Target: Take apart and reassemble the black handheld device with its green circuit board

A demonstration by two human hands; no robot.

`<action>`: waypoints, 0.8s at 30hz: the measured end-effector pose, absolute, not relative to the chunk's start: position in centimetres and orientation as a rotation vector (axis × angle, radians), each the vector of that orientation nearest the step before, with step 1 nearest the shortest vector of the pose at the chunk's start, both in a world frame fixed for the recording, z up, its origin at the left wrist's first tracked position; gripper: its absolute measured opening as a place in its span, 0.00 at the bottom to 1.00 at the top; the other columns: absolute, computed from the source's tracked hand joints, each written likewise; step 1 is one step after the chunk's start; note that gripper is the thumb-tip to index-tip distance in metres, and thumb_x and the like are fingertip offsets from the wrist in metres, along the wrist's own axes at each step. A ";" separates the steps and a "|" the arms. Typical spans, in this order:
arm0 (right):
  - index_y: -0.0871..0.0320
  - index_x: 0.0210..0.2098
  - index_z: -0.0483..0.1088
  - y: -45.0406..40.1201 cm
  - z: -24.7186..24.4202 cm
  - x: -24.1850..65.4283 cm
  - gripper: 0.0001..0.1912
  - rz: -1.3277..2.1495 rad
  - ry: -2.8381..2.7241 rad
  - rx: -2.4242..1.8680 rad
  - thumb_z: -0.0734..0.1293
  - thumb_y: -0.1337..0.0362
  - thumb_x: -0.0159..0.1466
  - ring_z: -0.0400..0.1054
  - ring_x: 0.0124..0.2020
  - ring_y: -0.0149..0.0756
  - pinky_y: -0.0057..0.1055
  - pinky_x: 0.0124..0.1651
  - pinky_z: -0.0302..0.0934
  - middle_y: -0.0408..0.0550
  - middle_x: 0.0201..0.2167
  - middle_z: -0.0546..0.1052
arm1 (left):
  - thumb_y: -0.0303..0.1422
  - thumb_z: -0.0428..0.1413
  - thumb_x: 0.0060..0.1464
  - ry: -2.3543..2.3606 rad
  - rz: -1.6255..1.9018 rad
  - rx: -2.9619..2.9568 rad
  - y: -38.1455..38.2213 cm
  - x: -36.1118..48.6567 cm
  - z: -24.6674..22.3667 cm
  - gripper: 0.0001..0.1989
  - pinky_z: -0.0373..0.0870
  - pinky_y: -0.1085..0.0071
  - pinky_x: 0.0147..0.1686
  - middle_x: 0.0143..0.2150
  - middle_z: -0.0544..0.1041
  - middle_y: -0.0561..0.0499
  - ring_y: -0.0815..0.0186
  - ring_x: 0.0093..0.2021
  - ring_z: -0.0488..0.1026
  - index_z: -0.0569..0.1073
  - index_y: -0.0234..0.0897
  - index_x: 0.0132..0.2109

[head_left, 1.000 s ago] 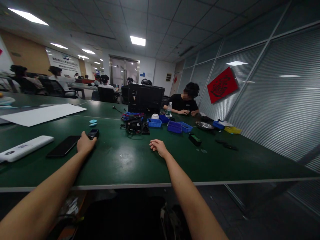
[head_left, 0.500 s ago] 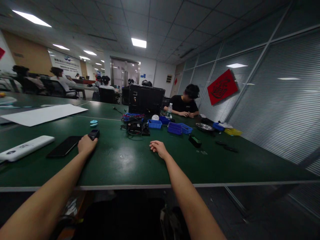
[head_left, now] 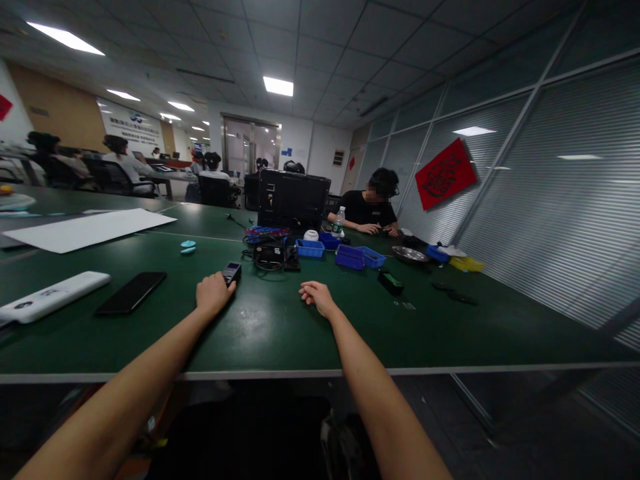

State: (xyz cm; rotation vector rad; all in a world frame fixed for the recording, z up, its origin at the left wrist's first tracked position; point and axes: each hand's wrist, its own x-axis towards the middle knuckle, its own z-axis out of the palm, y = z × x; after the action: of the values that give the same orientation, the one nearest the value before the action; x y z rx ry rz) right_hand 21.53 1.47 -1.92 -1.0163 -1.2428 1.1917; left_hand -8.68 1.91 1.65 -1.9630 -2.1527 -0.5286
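Note:
My left hand (head_left: pixel 213 294) is closed round a small dark device with a little screen (head_left: pixel 232 271), whose top end shows beyond the fingers, low over the green table (head_left: pixel 270 340). My right hand (head_left: pixel 317 296) rests on the table to the right, its fingers curled together; whether anything is inside them cannot be made out. A black phone (head_left: pixel 131 293) lies flat left of my left hand. Beyond that hand sits a small light-blue object (head_left: pixel 188 247).
A white power strip (head_left: pixel 55 297) and a white sheet (head_left: pixel 90 228) lie at the left. Cables, a black adapter (head_left: pixel 269 253), blue trays (head_left: pixel 310 249), a bottle (head_left: pixel 339 221) and a monitor (head_left: pixel 293 199) stand ahead. Across the table at the right sits a person (head_left: pixel 370 207).
My left hand has moved right with the dark device, away from the phone, which now shows whole. My right hand has stayed in place. The person's hands across the table have shifted slightly.

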 end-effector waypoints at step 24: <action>0.61 0.30 0.67 1.4 -1.8 21.2 0.10 0.780 -1.340 -1.300 0.60 0.61 0.54 0.64 0.21 0.30 0.27 0.24 0.59 0.44 0.23 0.70 | 0.43 0.54 0.46 -1.822 -0.887 -2.526 -1.3 7.7 -0.8 0.25 0.61 0.69 0.43 0.44 0.71 0.42 0.60 0.45 0.68 0.62 0.33 0.49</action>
State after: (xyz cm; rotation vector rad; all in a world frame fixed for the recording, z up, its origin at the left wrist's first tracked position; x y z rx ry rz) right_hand 21.20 1.42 -1.80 -1.3003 -1.3400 0.7802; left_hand 7.70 -1.26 -0.81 -2.5262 -1.8223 -0.8868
